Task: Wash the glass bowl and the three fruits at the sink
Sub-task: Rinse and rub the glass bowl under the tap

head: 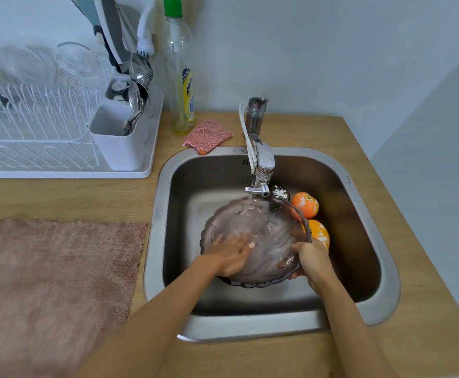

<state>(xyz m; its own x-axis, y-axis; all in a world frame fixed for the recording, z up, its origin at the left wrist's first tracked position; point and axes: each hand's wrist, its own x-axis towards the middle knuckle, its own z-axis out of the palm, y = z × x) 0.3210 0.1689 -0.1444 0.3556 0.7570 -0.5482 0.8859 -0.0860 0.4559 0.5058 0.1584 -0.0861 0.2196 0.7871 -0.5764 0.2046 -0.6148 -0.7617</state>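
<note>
A tinted glass bowl point(266, 227) with a scalloped rim is tilted inside the steel sink point(372, 241), just under the tap point(261, 170). My right hand point(311, 259) grips the bowl's right rim. Flat fingers of my left hand point(229, 255) press against the bowl's inner surface. Behind the bowl at the right lie two oranges, one point(306, 204) farther back and one point(319, 233) nearer, both smeared with white. A dark fruit point(280, 191) with white specks sits beside the tap's outlet.
A pink cloth point(56, 276) is spread on the wooden counter to the left. A white dish rack point(64, 137) with glasses and cutlery stands at the back left. A dish soap bottle point(180, 77) and a red mesh scrubber point(207, 135) sit behind the sink.
</note>
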